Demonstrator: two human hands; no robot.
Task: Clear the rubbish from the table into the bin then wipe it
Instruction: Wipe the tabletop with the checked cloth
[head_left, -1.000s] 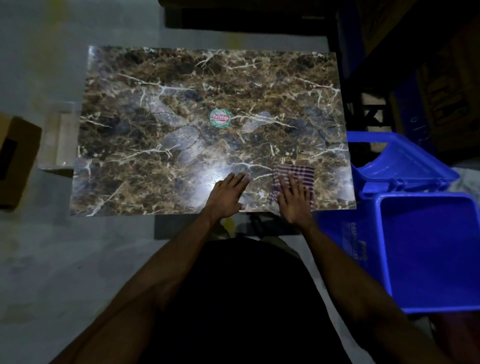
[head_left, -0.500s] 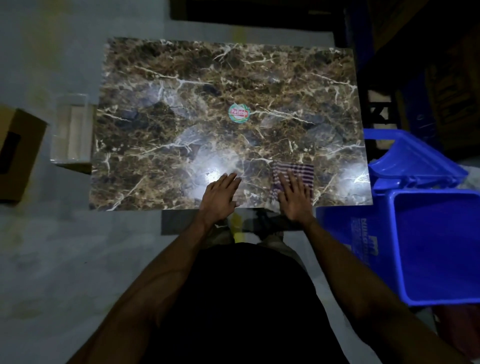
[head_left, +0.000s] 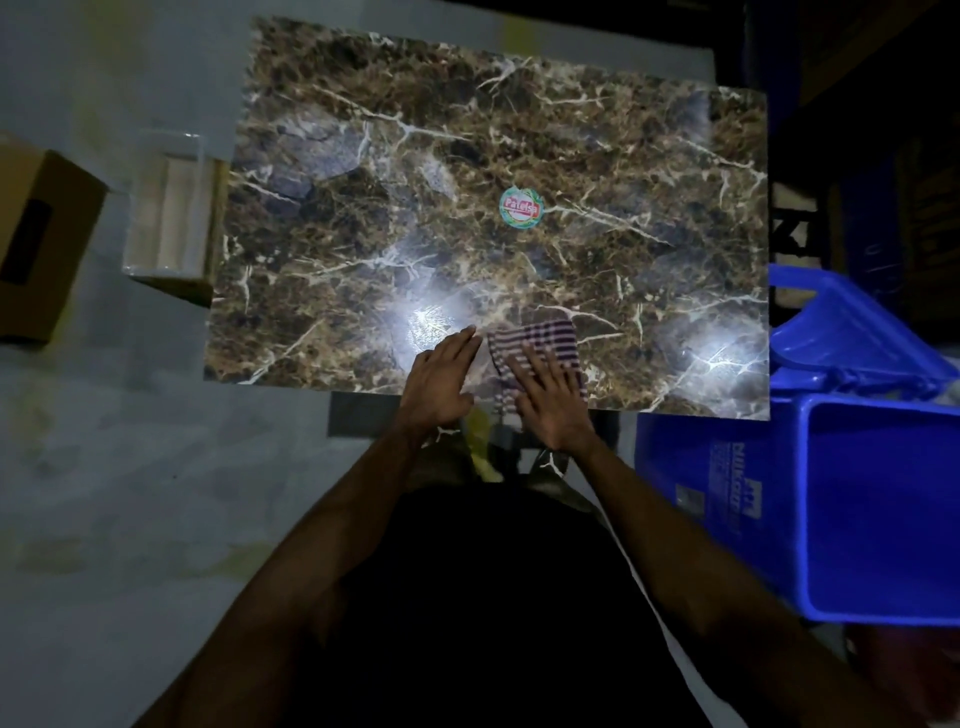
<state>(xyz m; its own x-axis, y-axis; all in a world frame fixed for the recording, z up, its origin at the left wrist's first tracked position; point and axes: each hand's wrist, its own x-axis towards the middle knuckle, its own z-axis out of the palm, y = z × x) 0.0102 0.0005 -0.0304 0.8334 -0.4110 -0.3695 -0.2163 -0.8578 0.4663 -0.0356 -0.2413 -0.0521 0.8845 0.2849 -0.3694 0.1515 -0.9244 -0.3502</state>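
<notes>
The marble-patterned table (head_left: 363, 171) fills the upper half of the head view, its near edge running across just above the person's wrists. At about 6 o'clock on the table, the right hand (head_left: 553, 402) lies flat, fingers spread, pressing a striped cloth (head_left: 540, 340) against the surface; its grip is open, palm down on the cloth, not closed round it. The cloth's near end hangs slightly over the table's near edge. The left hand (head_left: 441, 382) lies flat and open just beside the cloth at its 9 o'clock, holding nothing, fingertips nearly touching the cloth's edge.

A round sticker (head_left: 521, 208) sits near the table's centre, at 12 o'clock from the hands and well apart from them. All the rest of the tabletop is bare marble out to the far and side edges.

The blue bin (head_left: 727, 478) stands open at 3 o'clock, against the table's right near corner, its lid (head_left: 852, 338) tilted back. A cardboard box (head_left: 47, 244) lies on the floor at 9 o'clock, well apart.
</notes>
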